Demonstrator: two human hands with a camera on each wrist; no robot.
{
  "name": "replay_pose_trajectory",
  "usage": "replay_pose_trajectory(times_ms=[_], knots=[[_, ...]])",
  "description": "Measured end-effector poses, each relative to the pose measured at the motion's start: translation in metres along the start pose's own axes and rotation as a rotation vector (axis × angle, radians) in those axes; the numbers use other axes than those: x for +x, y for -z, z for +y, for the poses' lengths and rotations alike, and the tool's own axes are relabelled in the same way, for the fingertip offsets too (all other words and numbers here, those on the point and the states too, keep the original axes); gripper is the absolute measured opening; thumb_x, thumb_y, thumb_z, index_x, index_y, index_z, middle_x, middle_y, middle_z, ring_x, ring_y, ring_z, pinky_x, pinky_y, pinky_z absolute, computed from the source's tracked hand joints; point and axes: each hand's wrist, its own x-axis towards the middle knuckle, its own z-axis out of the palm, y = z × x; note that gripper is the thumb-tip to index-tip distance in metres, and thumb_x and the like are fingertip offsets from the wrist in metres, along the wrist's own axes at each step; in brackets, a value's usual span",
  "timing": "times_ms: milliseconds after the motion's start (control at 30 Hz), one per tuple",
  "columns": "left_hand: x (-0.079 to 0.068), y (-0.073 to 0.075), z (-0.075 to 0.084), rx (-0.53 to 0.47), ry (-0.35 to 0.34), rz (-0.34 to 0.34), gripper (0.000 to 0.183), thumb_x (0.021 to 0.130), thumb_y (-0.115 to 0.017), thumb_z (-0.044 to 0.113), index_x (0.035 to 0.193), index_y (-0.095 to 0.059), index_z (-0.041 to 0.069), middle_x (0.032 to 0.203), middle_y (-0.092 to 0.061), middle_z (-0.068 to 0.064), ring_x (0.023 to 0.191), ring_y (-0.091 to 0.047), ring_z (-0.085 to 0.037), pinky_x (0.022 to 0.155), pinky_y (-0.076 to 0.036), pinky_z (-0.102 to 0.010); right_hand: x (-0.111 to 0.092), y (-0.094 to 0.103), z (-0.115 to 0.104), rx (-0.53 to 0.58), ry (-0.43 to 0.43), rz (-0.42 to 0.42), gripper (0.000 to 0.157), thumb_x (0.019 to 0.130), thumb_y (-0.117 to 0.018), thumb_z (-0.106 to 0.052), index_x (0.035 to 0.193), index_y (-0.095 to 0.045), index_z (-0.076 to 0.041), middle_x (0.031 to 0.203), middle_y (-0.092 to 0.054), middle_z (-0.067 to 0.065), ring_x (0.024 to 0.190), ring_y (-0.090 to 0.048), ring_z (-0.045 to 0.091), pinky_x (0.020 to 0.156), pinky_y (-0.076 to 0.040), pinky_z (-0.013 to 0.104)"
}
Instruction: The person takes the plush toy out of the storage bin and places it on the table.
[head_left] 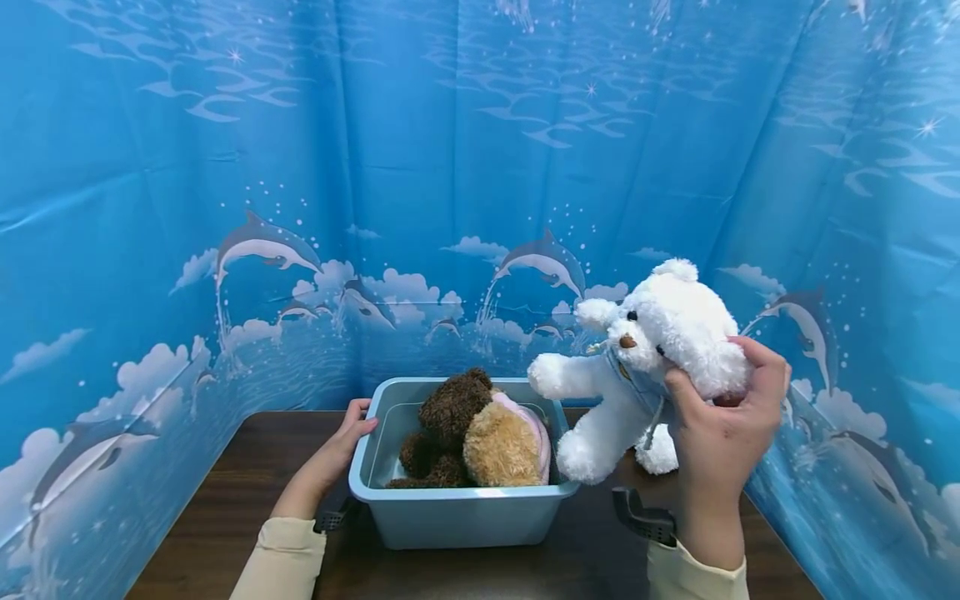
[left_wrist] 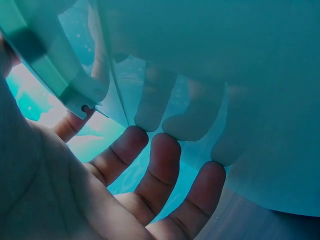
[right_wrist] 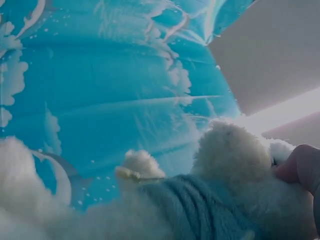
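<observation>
By the side of its head, a white teddy bear point(head_left: 667, 321) with a blue scarf hangs tilted in my right hand point(head_left: 738, 412), beside a light blue plastic bin point(head_left: 465, 517). Its legs reach the bin's right rim. In the right wrist view the bear's blue scarf point(right_wrist: 185, 205) shows close up, with part of the thumb at the far right. My left hand point(head_left: 345, 446) grips the bin's left rim; its fingertips point(left_wrist: 165, 145) touch the outer wall. Inside the bin lie a dark brown plush toy point(head_left: 453, 408) and a tan plush point(head_left: 502, 446) with pink cloth.
The bin stands on a dark wooden table point(head_left: 240, 483). A blue curtain point(head_left: 397, 208) printed with dolphins and clouds encloses the table at the back and both sides. Black wrist cameras point(head_left: 645, 517) sit on the wrists.
</observation>
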Motion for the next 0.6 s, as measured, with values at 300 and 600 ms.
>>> replay_pose_trajectory(times_ms=[300, 600], knots=[[0.001, 0.0, 0.0, 0.005, -0.01, 0.008, 0.06, 0.108, -0.041, 0.046, 0.154, -0.023, 0.012, 0.155, -0.026, -0.019, 0.14, -0.034, -0.04, 0.098, -0.047, -0.039, 0.019, 0.039, 0.003, 0.001, 0.002, 0.092, 0.066, 0.071, -0.088, 0.018, 0.133, -0.064, 0.009, 0.143, -0.06, 0.012, 0.135, -0.056, 0.032, 0.103, -0.054, 0.03], [0.0, -0.001, -0.001, 0.004, -0.009, 0.009, 0.06, 0.108, -0.041, 0.047, 0.154, -0.023, 0.013, 0.153, -0.028, -0.019, 0.138, -0.036, -0.039, 0.097, -0.047, -0.038, 0.027, 0.074, 0.018, -0.266, -0.17, 0.159, 0.062, 0.078, -0.088, 0.008, 0.134, -0.066, -0.006, 0.131, -0.063, -0.007, 0.119, -0.058, 0.017, 0.089, -0.048, 0.025]])
